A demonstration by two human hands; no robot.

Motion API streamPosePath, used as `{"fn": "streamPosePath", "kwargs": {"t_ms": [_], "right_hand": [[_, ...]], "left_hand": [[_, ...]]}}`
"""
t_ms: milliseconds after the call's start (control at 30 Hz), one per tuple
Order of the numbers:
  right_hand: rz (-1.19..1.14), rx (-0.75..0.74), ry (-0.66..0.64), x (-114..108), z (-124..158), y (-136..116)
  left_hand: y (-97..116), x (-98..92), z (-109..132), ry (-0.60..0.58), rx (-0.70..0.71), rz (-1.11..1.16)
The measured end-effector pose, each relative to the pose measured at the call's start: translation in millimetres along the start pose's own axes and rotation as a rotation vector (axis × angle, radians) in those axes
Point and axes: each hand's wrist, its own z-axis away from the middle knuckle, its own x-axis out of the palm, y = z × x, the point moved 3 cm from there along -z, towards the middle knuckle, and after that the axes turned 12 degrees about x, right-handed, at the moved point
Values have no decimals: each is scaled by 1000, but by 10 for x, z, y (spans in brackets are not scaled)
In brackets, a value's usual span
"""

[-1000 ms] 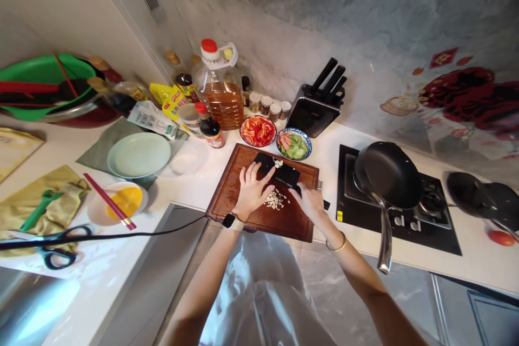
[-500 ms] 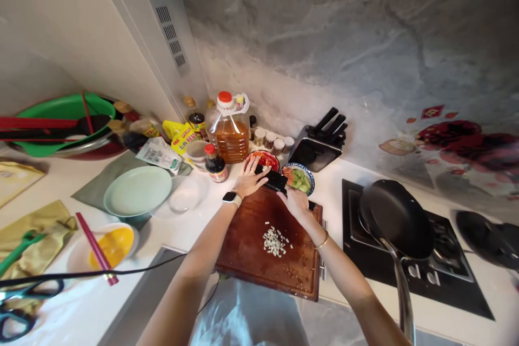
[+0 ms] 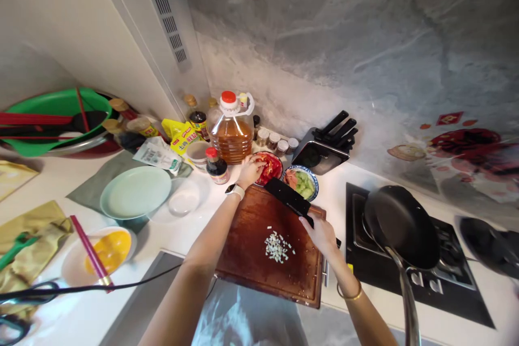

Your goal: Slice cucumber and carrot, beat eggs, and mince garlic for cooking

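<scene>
My right hand (image 3: 322, 232) is closed round the handle of a black cleaver (image 3: 286, 195), whose dark blade slants up and left over the far edge of the wooden cutting board (image 3: 251, 251). The blade's tip is close to a plate of red cut pieces (image 3: 271, 169). My left hand (image 3: 250, 171) is at this plate's left side, fingers bent over the red pieces and holding nothing that I can see. A small heap of chopped white bits (image 3: 278, 247) lies on the board. Beyond the blade stands a blue-rimmed bowl (image 3: 315, 186) with green and pinkish slices.
A frying pan (image 3: 399, 227) rests on the stove (image 3: 357, 259) at the right. Behind the board are a knife block (image 3: 324, 155), an oil jug (image 3: 232, 138) and a sauce bottle (image 3: 217, 167). To the left stand a pale green plate (image 3: 135, 192) and a bowl of beaten egg (image 3: 132, 243).
My left hand has left the cleaver blade and moved to the plate of red pieces. My right hand has drawn the cleaver a little right and nearer, away from the plate.
</scene>
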Motion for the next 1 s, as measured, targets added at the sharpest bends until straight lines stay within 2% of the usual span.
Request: {"fn": "streamPosePath", "kwargs": {"t_ms": [100,200,300,367,433,500,600,700,800,1000], "right_hand": [[-168,48,-7,228,285,413],[-319,60,-9,501,688,847],[-388,45,-23,756,1160,1146],[-457,73,-50,904,1453,1227],[-590,179,-98,1041,1688,1227],[-789,335,-192,1177,1851,1171],[-1121,498,-407,1370,1972,1038],[-1353,591,-569,1538,2017,976],[-1460,675,-588,1707,2077,1013],[-1505,727,-531,1988,2201,1023]], "left_hand": [[169,-68,246,109,26,87],[417,-71,783,180,34,142],[695,68,1449,82,30,136],[851,206,1846,11,25,116],[976,349,2144,-61,35,94],[1068,466,2334,-114,34,52],[1161,581,2460,-151,-1,-41],[1212,643,2461,-147,-60,-113],[1253,675,2405,-164,-67,-117],[1372,681,2386,-277,69,-56]]}}
